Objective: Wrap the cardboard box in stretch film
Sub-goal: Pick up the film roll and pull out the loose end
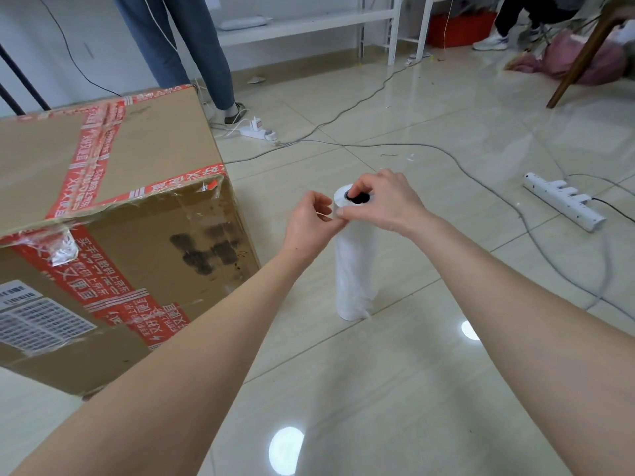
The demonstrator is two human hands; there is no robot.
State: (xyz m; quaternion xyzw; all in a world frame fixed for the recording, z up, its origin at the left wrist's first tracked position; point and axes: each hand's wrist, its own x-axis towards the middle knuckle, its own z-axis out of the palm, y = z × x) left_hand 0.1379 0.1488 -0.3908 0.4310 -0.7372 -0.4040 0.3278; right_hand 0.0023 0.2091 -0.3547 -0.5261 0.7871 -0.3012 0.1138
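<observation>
— Where's the film?

— The roll of stretch film (354, 269) stands upright on the floor (429, 389), directly under the right hand (388, 201). That hand is curled over the roll's top end, a fingertip at the dark core hole and the thumb against the side.

— And the other hand?

— The left hand (309, 225) is closed narrow, thumb and forefinger pinching at the film just beside the right thumb, near the top of the roll.

— The box?

— The cardboard box (154, 149) sits left of the left hand, near but apart from it, striped with red printed tape, no film on it yet.

— What's the ground like?

— Glossy pale tiles, with lamp glare below both forearms. A grey cable (481, 173) runs beyond the hands, and a white power strip (563, 201) lies well right of the right hand. Farther off past the hands: white shelving (309, 25), a red crate (457, 29), and a person in jeans (192, 46) standing behind the box
</observation>
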